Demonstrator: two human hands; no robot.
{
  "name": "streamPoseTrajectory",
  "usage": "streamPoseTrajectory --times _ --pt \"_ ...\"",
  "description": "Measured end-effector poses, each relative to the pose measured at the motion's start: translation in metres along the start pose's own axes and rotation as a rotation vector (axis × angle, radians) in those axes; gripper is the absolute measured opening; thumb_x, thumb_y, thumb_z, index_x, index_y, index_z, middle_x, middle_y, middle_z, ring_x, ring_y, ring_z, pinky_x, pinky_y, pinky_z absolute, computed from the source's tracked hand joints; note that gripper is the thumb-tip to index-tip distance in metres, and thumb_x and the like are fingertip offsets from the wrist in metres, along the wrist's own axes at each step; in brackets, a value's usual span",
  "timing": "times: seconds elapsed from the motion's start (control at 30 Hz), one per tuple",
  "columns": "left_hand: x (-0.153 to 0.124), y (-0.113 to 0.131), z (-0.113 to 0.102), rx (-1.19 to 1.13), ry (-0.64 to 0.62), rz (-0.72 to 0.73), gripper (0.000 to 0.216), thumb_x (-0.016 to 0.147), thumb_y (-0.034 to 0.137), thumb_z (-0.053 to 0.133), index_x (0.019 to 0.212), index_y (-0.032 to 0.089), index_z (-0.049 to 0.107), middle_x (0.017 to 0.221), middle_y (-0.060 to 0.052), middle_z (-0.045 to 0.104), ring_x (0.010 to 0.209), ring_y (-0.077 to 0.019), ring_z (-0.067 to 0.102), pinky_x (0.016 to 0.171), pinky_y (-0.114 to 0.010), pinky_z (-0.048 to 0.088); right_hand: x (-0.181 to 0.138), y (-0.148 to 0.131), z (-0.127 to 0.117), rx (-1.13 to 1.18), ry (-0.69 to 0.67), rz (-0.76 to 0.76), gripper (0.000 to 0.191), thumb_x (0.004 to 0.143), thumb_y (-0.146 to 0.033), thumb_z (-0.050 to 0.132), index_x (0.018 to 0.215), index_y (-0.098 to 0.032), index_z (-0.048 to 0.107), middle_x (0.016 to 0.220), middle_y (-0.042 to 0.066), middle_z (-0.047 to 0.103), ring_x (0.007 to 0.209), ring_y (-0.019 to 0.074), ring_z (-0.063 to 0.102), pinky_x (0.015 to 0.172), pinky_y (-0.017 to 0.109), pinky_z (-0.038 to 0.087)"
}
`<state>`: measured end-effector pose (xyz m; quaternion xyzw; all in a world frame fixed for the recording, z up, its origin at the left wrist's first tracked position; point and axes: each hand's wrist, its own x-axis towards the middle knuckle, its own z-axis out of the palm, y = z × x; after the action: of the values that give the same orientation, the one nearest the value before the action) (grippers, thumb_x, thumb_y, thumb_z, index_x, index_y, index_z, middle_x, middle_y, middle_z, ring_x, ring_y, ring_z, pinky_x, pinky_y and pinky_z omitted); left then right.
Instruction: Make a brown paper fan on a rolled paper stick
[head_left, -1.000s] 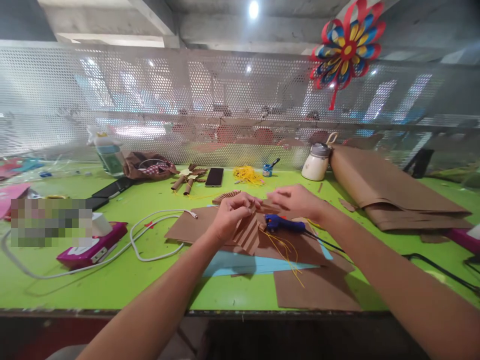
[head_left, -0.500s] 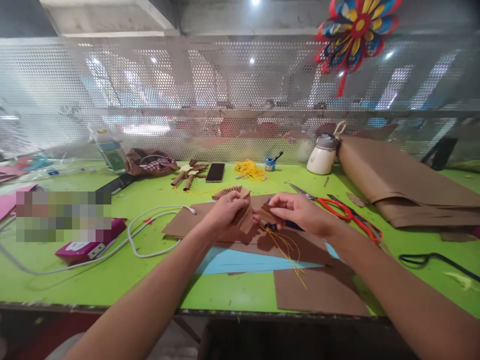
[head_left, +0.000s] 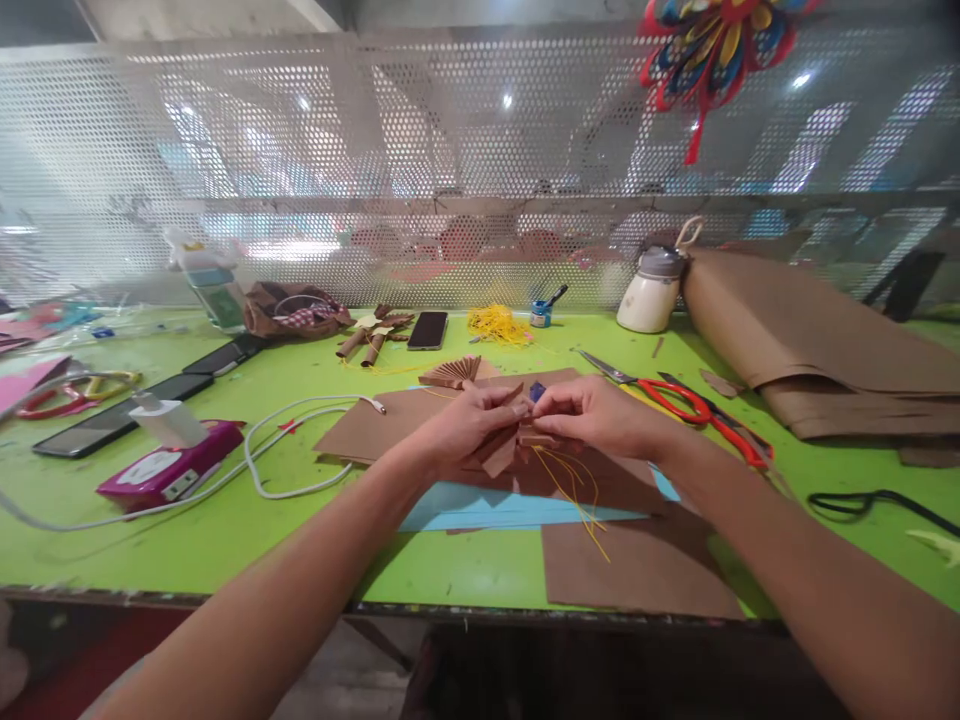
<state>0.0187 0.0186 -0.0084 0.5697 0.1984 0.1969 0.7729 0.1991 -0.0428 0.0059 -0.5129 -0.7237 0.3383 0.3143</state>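
Fingers closed, my left hand (head_left: 476, 425) grips a folded piece of brown paper (head_left: 498, 460) above the middle of the table. Beside it, almost touching, my right hand (head_left: 589, 415) is pinched on the same brown paper piece or a second one; its fingers partly hide which. A pleated brown paper fan (head_left: 454, 372) lies just beyond my left hand. Thin yellow strings (head_left: 574, 490) trail from beneath my right hand over brown paper sheets (head_left: 382, 425) and light blue paper (head_left: 480, 510). A small dark blue object (head_left: 537, 391) shows behind the fingertips.
Orange-handled scissors (head_left: 679, 402) lie to the right, near a large folded stack of brown paper (head_left: 817, 330) and a cream flask (head_left: 651, 290). A purple power strip (head_left: 172, 465) with a white cable sits left. A phone (head_left: 428, 331) and yellow string bundle (head_left: 498, 325) lie behind.
My hands have come together, the right one moving its brown paper piece toward the paper in my left. The view has dipped slightly, and the pleated fan is less covered by my left hand.
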Motion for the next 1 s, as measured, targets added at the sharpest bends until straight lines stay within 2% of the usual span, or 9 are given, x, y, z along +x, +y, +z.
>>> streamPoseTrajectory --times 0.1,0.3,0.43,0.57,0.67,0.83,1.0 --pt "0.000 -0.003 -0.001 0.019 -0.035 -0.028 0.019 0.081 0.031 0.064 0.090 0.014 0.062 0.081 -0.003 0.066 0.066 -0.0102 0.061 0.064 -0.024 0.049 -0.002 -0.005 -0.002 -0.030 0.050 -0.015 0.014 0.076 -0.024 0.059 0.074 -0.013 0.067 0.058 -0.001 0.058 0.047 0.0069 0.044 0.047 0.021 0.034" --pt "0.000 -0.001 -0.002 0.181 0.112 0.020 0.024 0.072 0.032 0.073 0.082 0.014 0.061 0.069 0.000 0.065 0.060 -0.0093 0.060 0.062 -0.022 0.048 -0.002 -0.008 -0.003 0.055 0.103 0.041 0.012 0.071 -0.022 0.063 0.076 -0.012 0.067 0.064 0.001 0.063 0.051 0.0083 0.049 0.048 0.022 0.038" --pt "-0.002 0.002 0.000 0.216 0.108 0.012 0.024 0.071 0.032 0.073 0.084 0.015 0.062 0.069 0.000 0.065 0.059 -0.0091 0.059 0.060 -0.021 0.047 -0.002 -0.005 -0.006 0.119 0.086 0.039 0.010 0.069 -0.021 0.065 0.075 -0.013 0.067 0.063 0.000 0.063 0.053 0.0088 0.051 0.050 0.022 0.041" --pt "-0.002 0.004 -0.001 0.224 0.153 0.023 0.024 0.072 0.031 0.072 0.084 0.014 0.062 0.066 0.000 0.064 0.056 -0.0088 0.058 0.058 -0.021 0.046 -0.004 -0.005 -0.012 0.242 0.039 0.012 0.019 0.069 -0.020 0.068 0.088 -0.015 0.069 0.081 0.003 0.070 0.070 0.0130 0.062 0.063 0.024 0.049" --pt "-0.002 0.005 -0.004 0.204 0.179 0.069 0.023 0.073 0.031 0.071 0.085 0.014 0.061 0.065 0.001 0.063 0.057 -0.0092 0.059 0.061 -0.022 0.047 -0.006 -0.003 -0.016 0.314 0.078 0.002 0.025 0.068 -0.019 0.069 0.093 -0.017 0.068 0.091 0.004 0.071 0.078 0.0148 0.065 0.070 0.026 0.052" --pt "-0.002 0.005 -0.002 0.261 0.189 0.122 0.023 0.076 0.033 0.066 0.088 0.013 0.061 0.068 -0.001 0.064 0.060 -0.0112 0.060 0.063 -0.025 0.048 -0.003 0.003 -0.015 0.404 0.204 0.063 0.027 0.071 -0.023 0.069 0.096 -0.015 0.065 0.076 0.003 0.070 0.061 0.0131 0.063 0.061 0.027 0.052" --pt "0.001 0.002 0.007 0.652 0.234 0.229 0.013 0.081 0.025 0.053 0.073 0.015 0.056 0.060 0.001 0.058 0.057 -0.0101 0.052 0.057 -0.022 0.041 0.003 0.005 -0.006 0.443 0.325 0.068 0.042 0.067 -0.025 0.072 0.107 -0.015 0.059 0.066 0.001 0.067 0.056 0.0138 0.061 0.056 0.028 0.051"
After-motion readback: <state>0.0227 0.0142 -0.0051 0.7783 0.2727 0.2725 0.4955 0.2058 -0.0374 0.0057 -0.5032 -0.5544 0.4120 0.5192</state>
